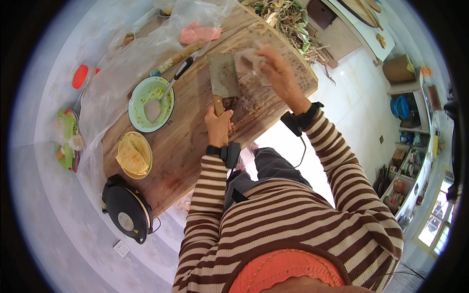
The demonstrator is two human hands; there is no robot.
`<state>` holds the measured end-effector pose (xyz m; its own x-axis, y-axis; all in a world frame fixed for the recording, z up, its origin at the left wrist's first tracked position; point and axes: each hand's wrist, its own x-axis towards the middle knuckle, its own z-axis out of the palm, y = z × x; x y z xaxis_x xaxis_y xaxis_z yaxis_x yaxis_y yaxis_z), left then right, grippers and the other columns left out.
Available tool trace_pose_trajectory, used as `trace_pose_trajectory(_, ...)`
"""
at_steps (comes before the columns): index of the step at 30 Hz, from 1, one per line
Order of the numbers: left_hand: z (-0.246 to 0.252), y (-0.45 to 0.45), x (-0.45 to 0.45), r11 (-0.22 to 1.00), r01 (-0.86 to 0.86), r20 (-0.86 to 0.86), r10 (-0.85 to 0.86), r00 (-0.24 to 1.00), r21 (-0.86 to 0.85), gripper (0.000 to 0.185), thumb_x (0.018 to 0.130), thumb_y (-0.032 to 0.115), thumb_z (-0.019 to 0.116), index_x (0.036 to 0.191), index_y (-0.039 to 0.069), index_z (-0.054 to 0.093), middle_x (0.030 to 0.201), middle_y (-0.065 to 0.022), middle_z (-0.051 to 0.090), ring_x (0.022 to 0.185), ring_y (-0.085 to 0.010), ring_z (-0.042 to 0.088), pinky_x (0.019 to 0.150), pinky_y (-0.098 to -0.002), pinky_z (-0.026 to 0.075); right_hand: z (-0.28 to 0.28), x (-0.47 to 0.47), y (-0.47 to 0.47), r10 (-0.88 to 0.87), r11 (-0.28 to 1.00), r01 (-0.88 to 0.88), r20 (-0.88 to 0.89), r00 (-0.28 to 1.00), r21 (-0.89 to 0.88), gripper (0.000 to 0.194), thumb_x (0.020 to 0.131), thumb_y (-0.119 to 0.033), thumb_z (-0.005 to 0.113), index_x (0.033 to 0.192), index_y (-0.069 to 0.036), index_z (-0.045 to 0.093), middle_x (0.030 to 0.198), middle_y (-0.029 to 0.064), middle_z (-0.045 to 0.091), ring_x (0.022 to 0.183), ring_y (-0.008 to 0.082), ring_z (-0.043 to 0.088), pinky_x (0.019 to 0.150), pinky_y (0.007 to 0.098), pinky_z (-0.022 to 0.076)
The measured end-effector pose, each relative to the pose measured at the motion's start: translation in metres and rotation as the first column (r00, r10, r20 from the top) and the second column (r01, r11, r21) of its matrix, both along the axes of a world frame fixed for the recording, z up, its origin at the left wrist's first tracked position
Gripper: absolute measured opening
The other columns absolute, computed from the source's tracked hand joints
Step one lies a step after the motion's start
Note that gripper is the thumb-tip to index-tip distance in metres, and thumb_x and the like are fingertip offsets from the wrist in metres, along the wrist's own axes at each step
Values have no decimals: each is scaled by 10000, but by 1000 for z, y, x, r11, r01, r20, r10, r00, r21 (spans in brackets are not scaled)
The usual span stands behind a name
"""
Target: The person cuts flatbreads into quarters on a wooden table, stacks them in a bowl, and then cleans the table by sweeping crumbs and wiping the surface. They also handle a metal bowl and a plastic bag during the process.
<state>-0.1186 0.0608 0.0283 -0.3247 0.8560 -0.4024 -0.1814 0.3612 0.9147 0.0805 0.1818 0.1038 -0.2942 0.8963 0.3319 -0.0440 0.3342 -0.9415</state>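
Note:
My left hand (218, 126) is closed around the wooden handle of a cleaver (224, 75). Its broad, stained blade points away from me over the wooden table (187, 146). Just right of the blade, my right hand (276, 69) holds a pale, thin cloth or piece of plastic (253, 60), blurred. Left of the cleaver stands a light green enamel bowl (136, 115) with green residue and a ladle (166, 89) in it. Nearer the table's left end, folded flatbreads (133, 154) lie on a plate.
A black electric griddle (126, 214) stands at the table's left end. Clear plastic sheeting (110, 84), a rolling pin (179, 56) and a pink cloth or glove (199, 33) lie along the far side. Dry corn husks (285, 22) are heaped beyond the right edge.

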Motion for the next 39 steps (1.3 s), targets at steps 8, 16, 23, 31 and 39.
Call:
trace_pose_trajectory(8, 63, -23, -3, 984, 153, -235, -128, 963, 90, 200, 814, 70, 703, 889, 6, 528, 734, -43, 508, 572, -128, 492, 516, -311, 436, -59, -37, -24, -145, 872, -238, 691, 708, 427, 550, 1025, -136, 552, 1554, -189, 414, 1627, 96, 370, 1519, 260, 308, 1212, 420, 286)
trace_pose_trajectory(16, 78, -59, -30, 963, 219, 196, -248, 949, 159, 164, 949, 152, 677, 988, 24, 581, 684, -22, 544, 535, -93, 518, 553, -273, 490, -30, 28, -18, -85, 788, -48, -185, 979, -613, 479, 1053, -216, 542, 1496, -51, 463, 1398, 115, 609, 1307, 236, 564, 1150, 361, 420)
trace_pose_trajectory(23, 65, -42, -31, 956, 252, 397, -291, 871, 149, 384, 1076, 373, 498, 1065, -3, 573, 631, -16, 521, 472, -105, 466, 553, -300, 502, 9, 0, -48, -77, 692, -430, -651, 755, -580, 586, 1027, -381, 575, 1477, -25, 457, 1406, 122, 592, 1244, 237, 600, 1111, 402, 460)
trace_pose_trajectory(31, 76, 40, 18, 931, -29, 447, -147, 882, 363, 292, 1037, 257, 588, 1183, 7, 549, 873, -61, 633, 786, -155, 606, 790, -315, 523, 33, 57, 12, 434, 637, -72, 281, 856, -767, 572, 1034, -461, 540, 1465, -87, 507, 1358, 114, 611, 1182, 249, 627, 1005, 389, 522)
trace_pose_trajectory(39, 73, 164, 115, 934, -68, 484, -120, 867, 352, 449, 978, 169, 689, 1356, 23, 496, 1228, -106, 639, 1152, -203, 598, 1036, -348, 473, 36, 69, 106, 505, 730, -341, 130, 854, -592, 524, 958, -278, 682, 1372, -12, 502, 1124, 80, 603, 984, 175, 591, 873, 314, 500)
